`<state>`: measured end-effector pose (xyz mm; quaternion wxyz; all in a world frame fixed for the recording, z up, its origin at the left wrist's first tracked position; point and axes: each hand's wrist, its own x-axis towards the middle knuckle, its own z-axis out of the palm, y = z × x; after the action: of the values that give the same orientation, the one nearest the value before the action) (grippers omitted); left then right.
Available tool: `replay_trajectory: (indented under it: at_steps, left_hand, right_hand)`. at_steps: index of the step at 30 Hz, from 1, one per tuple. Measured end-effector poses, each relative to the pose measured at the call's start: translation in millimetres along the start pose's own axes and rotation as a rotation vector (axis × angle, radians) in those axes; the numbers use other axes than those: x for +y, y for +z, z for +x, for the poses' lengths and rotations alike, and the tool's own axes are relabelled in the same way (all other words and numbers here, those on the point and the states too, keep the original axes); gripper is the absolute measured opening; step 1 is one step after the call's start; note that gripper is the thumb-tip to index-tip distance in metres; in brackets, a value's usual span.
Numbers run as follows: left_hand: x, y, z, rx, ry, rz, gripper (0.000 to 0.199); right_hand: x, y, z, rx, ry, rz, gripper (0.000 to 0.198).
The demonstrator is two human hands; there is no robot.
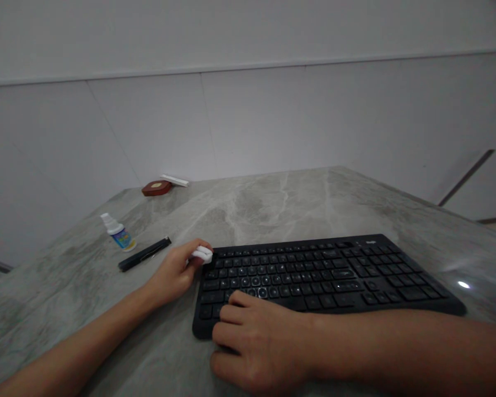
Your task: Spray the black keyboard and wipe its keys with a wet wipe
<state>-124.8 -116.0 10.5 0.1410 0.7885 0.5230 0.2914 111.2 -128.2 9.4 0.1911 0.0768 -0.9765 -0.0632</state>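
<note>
A black keyboard [281, 275] with a number pad lies on the marbled table in front of me. At its upper left corner, my left hand [182, 269] pinches a small folded white cloth [203, 253] against the keys and edge. My right hand [256, 336] rests over the keyboard's lower left part, its fingers bent on the front edge and lower keys and its thumb nearer to me. The right fingertips are partly hidden. My right forearm crosses in front of the keyboard's near edge.
Left of the keyboard lie a black slim tool [144, 254] and a small white-topped spray bottle [119, 232], tilted in view. A reddish-brown case [156, 188] and a white strip [174, 180] sit at the table's back left, near the white wall [248, 121].
</note>
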Motion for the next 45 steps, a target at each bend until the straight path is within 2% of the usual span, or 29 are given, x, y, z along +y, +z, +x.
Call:
replay_trajectory:
  at_steps: [12,21,28,35,41,45]
  left_hand:
    - [1.3,-3.1,-3.6,0.026,-0.048,0.012,0.019]
    - [-1.0,-5.6,-5.2,-0.006,-0.201,-0.138,0.025]
    - [-0.7,-4.8,-9.2,-0.056,-0.168,-0.18,0.024]
    - [4.6,-0.8,-10.6,0.067,-0.102,-0.049,0.025]
    - [-0.4,4.2,-7.1,0.063,-0.089,0.051,0.024]
    - [-4.0,7.2,-6.3,0.071,-0.158,0.092,0.028]
  right_hand:
    - [-0.3,-0.2,-0.9,0.004,0.001,0.004,0.014]
    - [0.1,1.2,-1.0,-0.001,-0.004,0.011,0.014]
    - [-0.6,-1.4,-0.8,-0.031,0.0,0.006,0.012]
    - [-0.4,-1.6,0.2,-0.017,0.007,0.016,0.013]
    - [-0.4,-2.1,0.2,-0.025,-0.002,0.013,0.013]
    - [-0.1,-2.6,0.2,-0.03,-0.003,0.011,0.013]
